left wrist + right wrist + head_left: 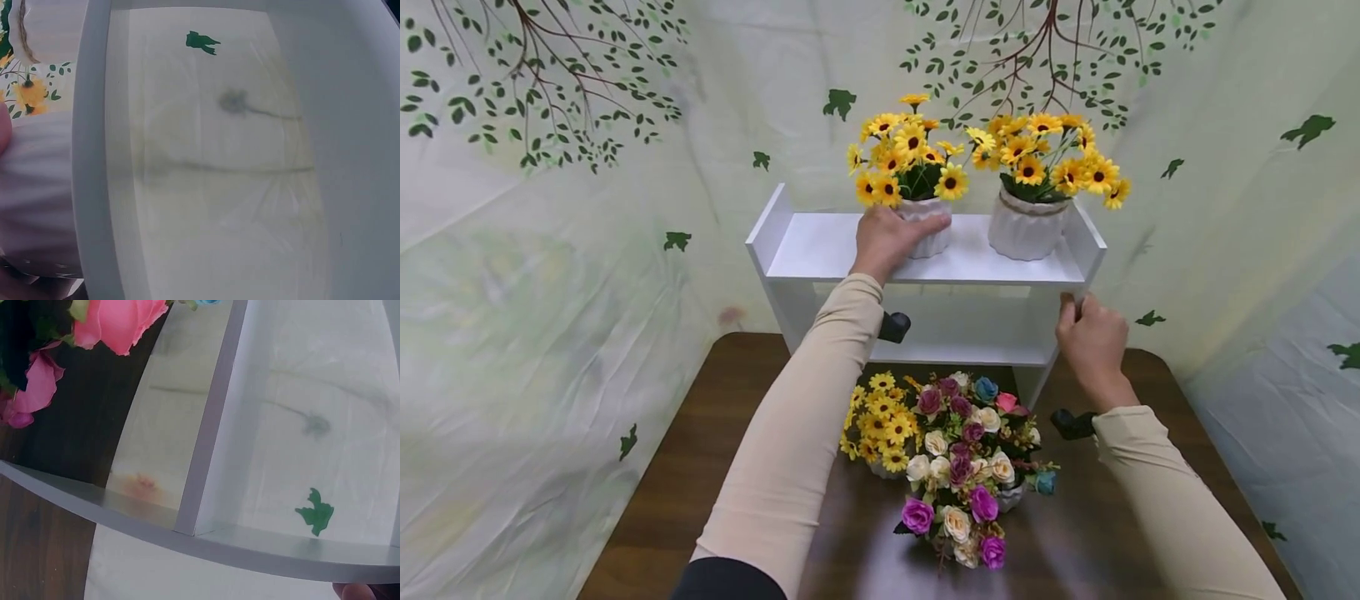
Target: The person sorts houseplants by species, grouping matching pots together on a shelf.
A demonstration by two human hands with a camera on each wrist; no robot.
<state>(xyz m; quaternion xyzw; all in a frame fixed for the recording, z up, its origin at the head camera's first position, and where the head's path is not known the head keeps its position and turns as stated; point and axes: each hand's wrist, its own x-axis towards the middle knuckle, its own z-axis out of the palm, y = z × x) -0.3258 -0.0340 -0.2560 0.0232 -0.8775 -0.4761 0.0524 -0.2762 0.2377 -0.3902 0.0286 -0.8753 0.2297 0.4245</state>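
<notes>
A white fluted flower pot [934, 242] of yellow sunflower-like blooms [895, 158] stands on the top board of a white shelf unit [820, 250]. My left hand [887, 237] grips this pot, thumb across its front, fingers round its left side. Only the edge of a finger shows beside the pot [37, 194] in the left wrist view. A similar pot with a twine band [1028, 229] stands to the right on that board. My right hand [1093, 337], fingers curled, is at the shelf's right side panel. Its fingertips [353, 591] show at the panel's edge in the right wrist view.
The shelf stands on a dark wooden table [677, 475]. Before it are mixed roses [962, 467] in purple, cream and pink, and a pot of small yellow flowers [883, 421]. A printed leafy cloth [587, 275] hangs behind and at the sides.
</notes>
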